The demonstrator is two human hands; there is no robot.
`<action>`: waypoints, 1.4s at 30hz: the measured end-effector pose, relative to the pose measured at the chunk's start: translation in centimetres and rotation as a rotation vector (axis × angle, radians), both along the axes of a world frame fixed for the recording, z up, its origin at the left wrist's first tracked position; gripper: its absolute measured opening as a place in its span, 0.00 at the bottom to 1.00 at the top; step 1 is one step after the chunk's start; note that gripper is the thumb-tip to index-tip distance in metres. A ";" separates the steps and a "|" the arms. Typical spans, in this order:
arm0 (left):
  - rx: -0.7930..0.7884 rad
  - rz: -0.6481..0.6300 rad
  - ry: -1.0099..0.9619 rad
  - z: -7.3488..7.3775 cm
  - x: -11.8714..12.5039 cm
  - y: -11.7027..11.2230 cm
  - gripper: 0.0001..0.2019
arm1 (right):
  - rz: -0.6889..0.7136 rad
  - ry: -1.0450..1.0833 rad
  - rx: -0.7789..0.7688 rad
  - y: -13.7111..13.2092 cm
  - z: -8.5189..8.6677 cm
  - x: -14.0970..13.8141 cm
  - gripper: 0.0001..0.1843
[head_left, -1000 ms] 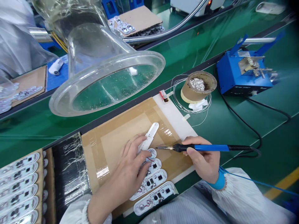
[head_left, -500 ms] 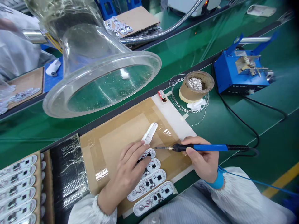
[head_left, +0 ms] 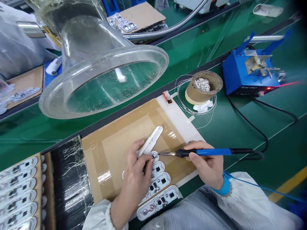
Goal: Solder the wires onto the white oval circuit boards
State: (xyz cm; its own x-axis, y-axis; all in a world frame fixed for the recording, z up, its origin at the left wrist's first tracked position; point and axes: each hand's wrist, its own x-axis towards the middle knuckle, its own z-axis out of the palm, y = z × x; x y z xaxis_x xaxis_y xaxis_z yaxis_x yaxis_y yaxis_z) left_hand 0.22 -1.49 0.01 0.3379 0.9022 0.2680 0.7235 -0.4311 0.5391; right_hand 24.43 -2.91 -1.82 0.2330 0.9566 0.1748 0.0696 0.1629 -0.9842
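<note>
In my right hand (head_left: 205, 163), held like a pen, is a blue-and-black soldering iron (head_left: 211, 152). Its tip reaches the far end of a white circuit board assembly (head_left: 155, 156), close to my left fingertips. My left hand (head_left: 137, 179) is bent over this board, thumb and forefinger drawn together. Whatever is between them is too small or hidden to make out. A slim white plastic piece (head_left: 154, 137) lies slanted beside the left fingers. More board assemblies (head_left: 159, 201) lie in a row below, partly covered by my left hand.
A taped cardboard mat (head_left: 115, 137) lies under the work. A clear fume hood (head_left: 103, 83) hangs above at left. Behind my right hand are solder wire (head_left: 179, 99), a tip-cleaning pot (head_left: 201, 92) and a blue soldering station (head_left: 251, 73). Stacked boards (head_left: 19, 188) stand at left.
My left hand has gone from lying spread over the boards to a bent, pinching pose. The iron's tip has shifted slightly down-left onto the board. A red light now shows on the station.
</note>
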 end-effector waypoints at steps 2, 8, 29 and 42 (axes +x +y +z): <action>-0.016 0.008 -0.008 -0.1 0.0 -0.1 0.08 | 0.009 -0.006 -0.004 0.0 0.0 -0.1 0.04; -0.010 0.024 -0.023 -0.3 0.0 -0.1 0.08 | 0.041 -0.010 0.000 0.3 0.2 -0.3 0.05; -0.018 0.020 -0.029 -0.5 0.0 0.0 0.09 | 0.038 -0.017 0.016 0.4 0.1 -0.2 0.09; -0.042 0.000 -0.034 -0.4 0.1 0.1 0.09 | 0.012 -0.017 0.029 0.4 0.3 0.0 0.05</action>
